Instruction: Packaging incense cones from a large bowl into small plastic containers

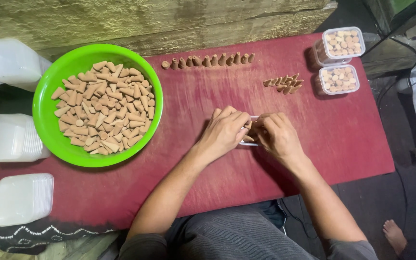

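While both hands meet mid-cloth, my left hand [225, 131] and right hand [276, 135] curl narrow around a small clear box [249, 143] with brown cones inside. Green bowl [49, 96] of cones sits left; cone row [208, 60] beyond; two filled boxes [340, 60] far right.

Clear box [249, 142] mostly hidden under hands.

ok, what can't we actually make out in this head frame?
- Small clear container: mostly hidden under the left hand and right hand; its fill can't be told.
- Fingertips of both hands: curled over the container, so the grip isn't visible.
- Cone count in the green bowl: lower layers buried under the cones.
- White jug at top left: cut off by the frame edge.
- Bare foot: its owner is out of frame.
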